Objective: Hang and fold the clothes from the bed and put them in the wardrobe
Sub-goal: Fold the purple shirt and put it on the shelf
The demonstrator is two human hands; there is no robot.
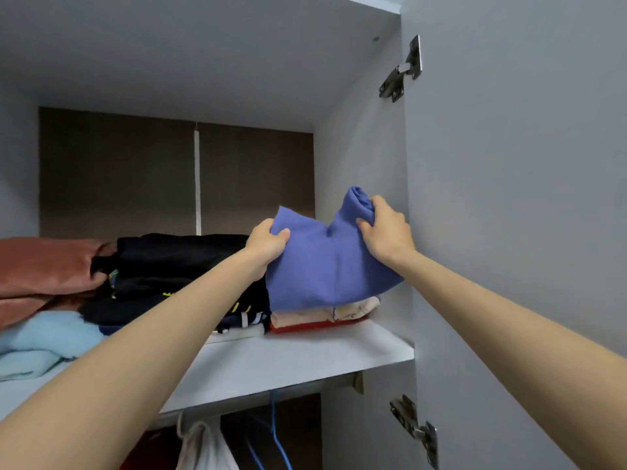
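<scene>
A folded blue-violet garment (322, 266) is held up over the right end of the wardrobe's upper shelf (305, 354). My left hand (266, 244) grips its left edge, thumb on the front. My right hand (385, 228) grips its raised right corner. The garment's lower edge hangs just above a small pile of a pale pink piece and a red piece (322, 317) lying on the shelf.
A stack of black folded clothes (176, 266) fills the shelf's middle; a rust-brown blanket (44, 269) and a light blue one (44, 337) lie at the left. The open door (509, 198) with hinges stands right. Below the shelf hang blue hangers (274, 435) and a white garment (203, 449).
</scene>
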